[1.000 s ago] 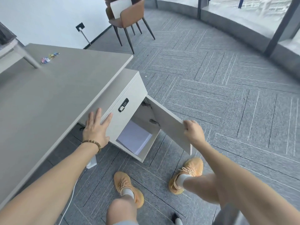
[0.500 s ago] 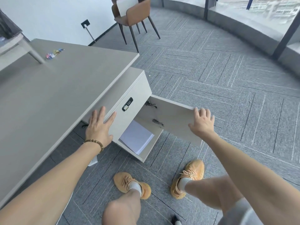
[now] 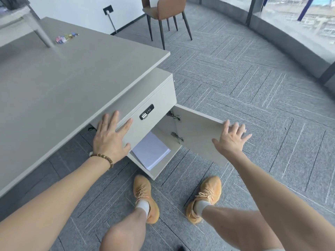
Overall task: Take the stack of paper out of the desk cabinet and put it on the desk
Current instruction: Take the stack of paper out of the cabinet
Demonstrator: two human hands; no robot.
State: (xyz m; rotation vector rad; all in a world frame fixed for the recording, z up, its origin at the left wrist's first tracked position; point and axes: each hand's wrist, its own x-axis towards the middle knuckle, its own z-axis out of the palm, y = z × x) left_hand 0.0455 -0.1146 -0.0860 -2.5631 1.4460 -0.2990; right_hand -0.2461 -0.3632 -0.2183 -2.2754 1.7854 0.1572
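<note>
Paper stack (image 3: 151, 151) part-hidden in cabinet (image 3: 145, 127) | left hand (image 3: 110, 140) flat | right hand (image 3: 231, 140) spread

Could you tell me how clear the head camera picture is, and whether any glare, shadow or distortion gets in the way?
Head view: even daylight, no harsh glare on the desk; the stack of paper is sharp, its back part shaded by the cabinet. Head view: the wide lens bends the window wall. Head view: the knees at the bottom look soft.
</note>
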